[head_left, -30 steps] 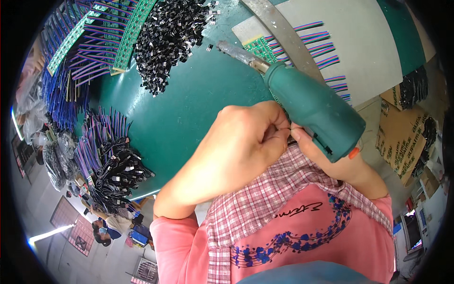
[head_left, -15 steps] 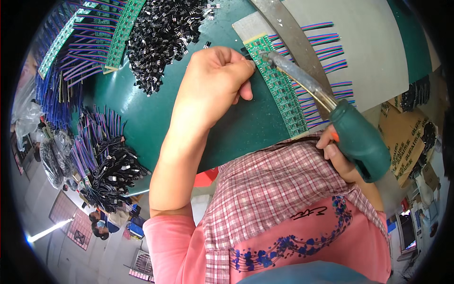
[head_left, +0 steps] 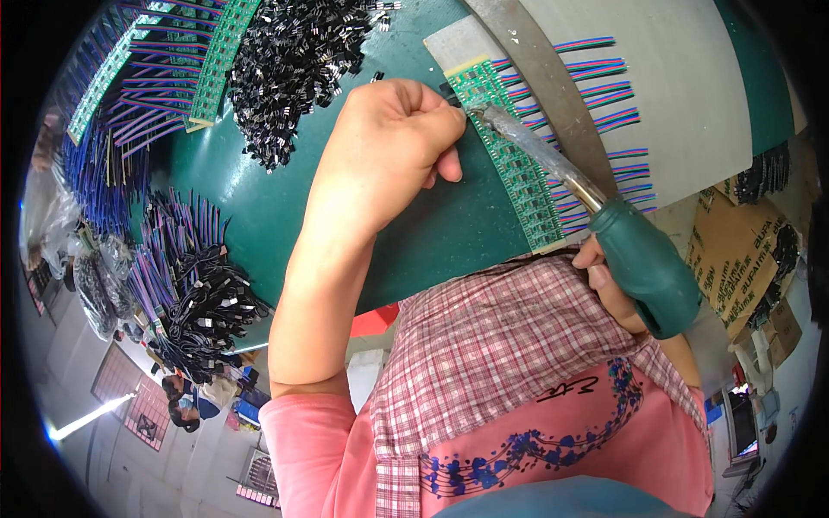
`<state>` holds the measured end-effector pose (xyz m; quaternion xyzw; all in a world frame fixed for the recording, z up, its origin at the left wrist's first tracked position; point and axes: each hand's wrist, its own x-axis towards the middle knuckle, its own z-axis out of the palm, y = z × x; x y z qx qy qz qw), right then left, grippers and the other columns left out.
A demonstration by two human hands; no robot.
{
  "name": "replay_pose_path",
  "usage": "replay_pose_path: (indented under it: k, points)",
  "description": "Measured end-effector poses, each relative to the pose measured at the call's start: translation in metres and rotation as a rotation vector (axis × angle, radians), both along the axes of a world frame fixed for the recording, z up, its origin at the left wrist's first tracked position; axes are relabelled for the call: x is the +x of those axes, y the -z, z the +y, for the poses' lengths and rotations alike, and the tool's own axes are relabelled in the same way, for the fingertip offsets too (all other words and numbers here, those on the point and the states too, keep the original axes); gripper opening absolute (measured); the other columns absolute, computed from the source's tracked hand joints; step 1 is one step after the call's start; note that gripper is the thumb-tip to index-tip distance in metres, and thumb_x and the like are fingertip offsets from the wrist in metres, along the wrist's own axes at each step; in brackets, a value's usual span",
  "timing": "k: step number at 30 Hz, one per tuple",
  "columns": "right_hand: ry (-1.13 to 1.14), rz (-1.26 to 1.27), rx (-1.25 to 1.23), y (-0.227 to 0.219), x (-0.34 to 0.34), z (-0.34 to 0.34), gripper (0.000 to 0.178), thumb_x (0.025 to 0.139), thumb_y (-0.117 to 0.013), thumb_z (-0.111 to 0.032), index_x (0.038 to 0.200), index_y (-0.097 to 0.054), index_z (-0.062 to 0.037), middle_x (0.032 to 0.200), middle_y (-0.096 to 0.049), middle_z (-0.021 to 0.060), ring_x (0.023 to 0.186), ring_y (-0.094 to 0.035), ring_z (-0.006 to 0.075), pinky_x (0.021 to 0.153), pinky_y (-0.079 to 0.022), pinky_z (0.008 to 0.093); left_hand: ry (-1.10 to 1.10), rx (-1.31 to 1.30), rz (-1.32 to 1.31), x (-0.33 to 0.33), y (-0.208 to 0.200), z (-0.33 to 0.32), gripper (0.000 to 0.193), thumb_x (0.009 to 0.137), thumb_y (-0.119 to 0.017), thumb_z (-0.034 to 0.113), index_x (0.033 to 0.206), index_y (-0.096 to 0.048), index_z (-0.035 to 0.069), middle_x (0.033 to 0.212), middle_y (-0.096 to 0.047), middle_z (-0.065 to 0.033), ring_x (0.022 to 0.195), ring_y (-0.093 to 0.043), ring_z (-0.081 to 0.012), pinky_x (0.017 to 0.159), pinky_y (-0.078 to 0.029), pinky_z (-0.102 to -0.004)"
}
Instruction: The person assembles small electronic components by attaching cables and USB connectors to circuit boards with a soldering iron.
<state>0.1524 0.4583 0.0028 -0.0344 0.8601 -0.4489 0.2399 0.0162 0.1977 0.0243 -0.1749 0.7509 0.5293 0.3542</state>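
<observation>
the right hand, wrapped round the soldering iron, now brings it to the circuit board beside the pinching left hand, contents hidden; soldering seems underway.

"Left hand?"
"Curled at left edge of green circuit panel; fingertips' hold hidden."
"Right hand?"
"Gripping soldering iron, tip close to left hand."
"Panel's place?"
"Near end by near edge of desk; metal bar across panel's wires."
"Elsewhere?"
"Black cables heaped by desk's left edge."
</observation>
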Motion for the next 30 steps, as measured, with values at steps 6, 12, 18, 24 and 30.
replay_pose_path:
  k: [6, 12, 18, 24, 30]
  points:
    - [-0.08, 0.12, -0.094, -0.007, -0.013, -0.003, 0.009, 0.078, -0.06, -0.01, 0.08, -0.061, -0.0009, 0.071, -0.057, 0.006, 0.062, -0.052, 0.0153, 0.059, -0.043, 0.0278, -0.001, -0.013, 0.003, 0.0, -0.001, 0.001, 0.014, 0.082, -0.062, 0.015, 0.075, -0.061, 0.003, 0.053, -0.058, -0.0019, 0.04, -0.041, -0.0038, 0.039, -0.029, -0.0189]
    - [-0.09, 0.184, -0.059, -0.004, -0.008, 0.0, 0.012, 0.079, -0.06, -0.013, 0.079, -0.061, -0.0016, 0.07, -0.057, 0.0072, 0.063, -0.053, 0.0173, 0.06, -0.043, 0.029, 0.0, -0.005, 0.015, 0.001, 0.0, 0.0, 0.014, 0.082, -0.062, 0.016, 0.074, -0.06, 0.004, 0.053, -0.058, -0.0022, 0.04, -0.041, -0.004, 0.039, -0.029, -0.0192]
    - [-0.061, 0.125, -0.054, -0.001, 0.004, 0.007, 0.019, 0.085, -0.059, -0.019, 0.078, -0.058, -0.0016, 0.071, -0.056, 0.0062, 0.062, -0.05, 0.0153, 0.059, -0.041, 0.0287, -0.003, -0.007, 0.011, 0.0, -0.001, 0.001, 0.015, 0.082, -0.063, 0.016, 0.073, -0.06, 0.004, 0.053, -0.057, -0.0021, 0.04, -0.041, -0.0041, 0.039, -0.029, -0.0194]
    - [-0.038, 0.05, 0.011, -0.01, -0.003, 0.0, 0.031, 0.07, -0.074, -0.015, 0.097, -0.064, -0.0044, 0.081, -0.065, 0.0094, 0.068, -0.064, 0.0217, 0.063, -0.05, 0.0312, -0.006, -0.012, 0.009, 0.001, 0.001, 0.0, 0.015, 0.082, -0.063, 0.016, 0.073, -0.06, 0.004, 0.053, -0.057, -0.0019, 0.041, -0.041, -0.0043, 0.039, -0.03, -0.0197]
    - [0.055, 0.123, -0.102, -0.006, -0.002, -0.002, 0.027, 0.073, -0.073, -0.013, 0.097, -0.064, -0.0029, 0.076, -0.066, 0.0085, 0.068, -0.065, 0.0202, 0.065, -0.051, 0.0304, -0.013, -0.014, 0.02, 0.002, -0.002, 0.0, 0.017, 0.083, -0.063, 0.017, 0.073, -0.06, 0.004, 0.053, -0.058, -0.0018, 0.042, -0.043, -0.0046, 0.041, -0.031, -0.0192]
